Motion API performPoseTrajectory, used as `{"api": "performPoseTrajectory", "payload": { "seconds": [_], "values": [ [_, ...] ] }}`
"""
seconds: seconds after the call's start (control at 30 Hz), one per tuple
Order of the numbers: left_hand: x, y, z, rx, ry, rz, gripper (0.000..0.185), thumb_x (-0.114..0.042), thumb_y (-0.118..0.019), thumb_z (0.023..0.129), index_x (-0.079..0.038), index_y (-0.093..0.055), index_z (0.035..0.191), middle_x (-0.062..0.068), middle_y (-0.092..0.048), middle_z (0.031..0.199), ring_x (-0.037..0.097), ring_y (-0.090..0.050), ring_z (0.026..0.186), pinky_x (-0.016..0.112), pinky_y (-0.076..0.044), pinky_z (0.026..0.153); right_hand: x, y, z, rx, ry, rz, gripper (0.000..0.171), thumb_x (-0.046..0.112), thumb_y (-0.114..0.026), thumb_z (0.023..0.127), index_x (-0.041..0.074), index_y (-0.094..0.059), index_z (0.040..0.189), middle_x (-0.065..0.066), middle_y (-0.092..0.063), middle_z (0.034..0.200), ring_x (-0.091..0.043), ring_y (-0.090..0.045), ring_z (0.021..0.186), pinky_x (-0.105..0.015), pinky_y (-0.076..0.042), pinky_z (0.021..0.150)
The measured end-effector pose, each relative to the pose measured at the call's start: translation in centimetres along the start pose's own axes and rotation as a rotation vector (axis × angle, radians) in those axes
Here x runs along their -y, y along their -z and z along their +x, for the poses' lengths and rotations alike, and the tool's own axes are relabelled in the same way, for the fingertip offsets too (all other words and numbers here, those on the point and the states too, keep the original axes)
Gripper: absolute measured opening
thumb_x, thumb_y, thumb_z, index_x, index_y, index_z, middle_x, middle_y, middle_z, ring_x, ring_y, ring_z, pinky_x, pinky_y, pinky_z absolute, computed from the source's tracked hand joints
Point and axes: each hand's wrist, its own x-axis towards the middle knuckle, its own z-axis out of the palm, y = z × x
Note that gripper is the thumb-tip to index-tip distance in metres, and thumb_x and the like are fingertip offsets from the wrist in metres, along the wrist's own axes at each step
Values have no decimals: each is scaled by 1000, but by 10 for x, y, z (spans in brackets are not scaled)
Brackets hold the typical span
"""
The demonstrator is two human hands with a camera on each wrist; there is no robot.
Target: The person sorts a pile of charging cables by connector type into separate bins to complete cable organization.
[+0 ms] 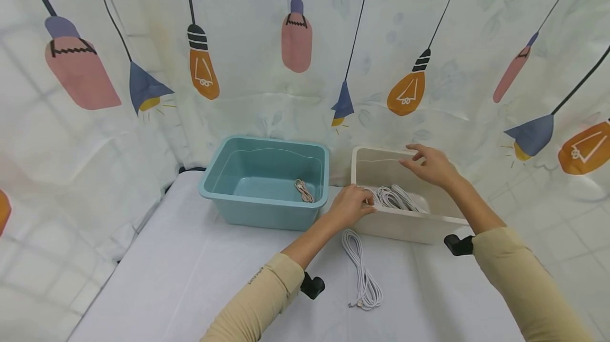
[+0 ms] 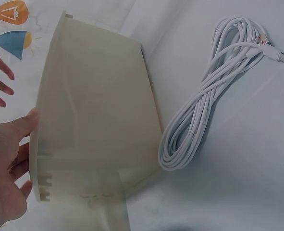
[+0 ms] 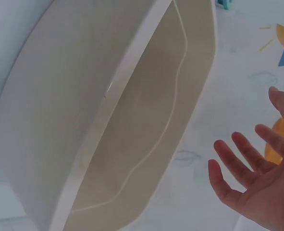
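Left hand (image 1: 350, 205) grips the white bin's (image 1: 405, 228) near rim; right hand (image 1: 431, 164) hovers above it — fingers spread, empty.

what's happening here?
A person is working at a white bin holding coiled white cables. The left hand grips the bin's near rim; the right hand hovers open over its far side, holding nothing. Another white cable lies on the table in front. A teal bin to the left holds one small cable.

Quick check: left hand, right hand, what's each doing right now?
Left hand: grips the white bin's near rim.
Right hand: open, fingers spread above the bin, holding nothing.
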Motion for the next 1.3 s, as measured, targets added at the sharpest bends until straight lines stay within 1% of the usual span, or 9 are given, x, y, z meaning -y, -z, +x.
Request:
{"api": "performPoseTrajectory", "payload": {
  "seconds": [0.13,0.37,0.63,0.73,0.8,0.9,1.03,1.1,1.3],
  "values": [
    [1,0,0,-4,2,-5,15,-29,-78,97,-14,-80,98,-2,-78,98,16,-63,94,28,-50,85,0,1,-8,-32,28,30,62,34,-60,108,-5,-45,154,-37,-64,131,-51,-68,110,-58,-59,87],
    [1,1,0,-2,-1,-7,15,-29,-78,97,-14,-80,98,-2,-78,98,16,-63,93,28,-50,85,2,-4,-27,-91,33,77,58,33,-61,108,-4,-49,152,-36,-64,129,-49,-71,106,-55,-61,82],
    [1,1,0,-10,-7,-6,15,-29,-79,96,-14,-80,96,-2,-78,97,15,-63,93,27,-50,85,8,-16,-50,-244,134,105,47,19,-71,103,-7,-60,141,-34,-70,114,-46,-73,88,-59,-61,78],
    [2,1,0,-13,-6,-6,15,-29,-79,96,-14,-79,96,-2,-78,97,16,-63,93,27,-50,85,11,-21,-58,-283,147,103,46,18,-72,102,-6,-62,140,-32,-70,113,-45,-73,86,-58,-61,76],
    [2,1,0,-11,-6,-7,15,-30,-79,96,-15,-79,96,-2,-78,97,16,-62,92,27,-50,85,12,-24,-64,-301,142,112,45,18,-72,102,-5,-62,139,-32,-70,111,-44,-73,86,-54,-62,72],
    [2,0,0,-7,-6,-12,15,-30,-79,96,-15,-79,96,-2,-78,97,16,-61,92,27,-49,84,14,-30,-74,-321,125,144,44,15,-72,101,-6,-62,138,-31,-69,110,-44,-73,85,-40,-61,67],
    [1,1,0,-7,-9,-16,15,-29,-79,96,-14,-80,96,-2,-78,97,16,-61,92,28,-50,85,17,-41,-86,-369,119,181,43,9,-75,98,-8,-62,135,-31,-69,108,-42,-73,81,-25,-55,62],
    [1,1,0,-10,-10,-13,15,-29,-79,96,-15,-80,96,-2,-78,97,16,-61,92,27,-50,85,19,-47,-92,-391,119,193,44,6,-77,95,-8,-63,134,-30,-69,107,-41,-73,79,-23,-54,62],
    [0,1,0,-9,-7,-6,15,-30,-79,96,-15,-80,97,-3,-78,98,15,-62,93,27,-50,86,22,-70,-108,-464,136,226,42,2,-81,89,-7,-67,128,-26,-72,103,-40,-74,76,-22,-55,61]
  ]
}}
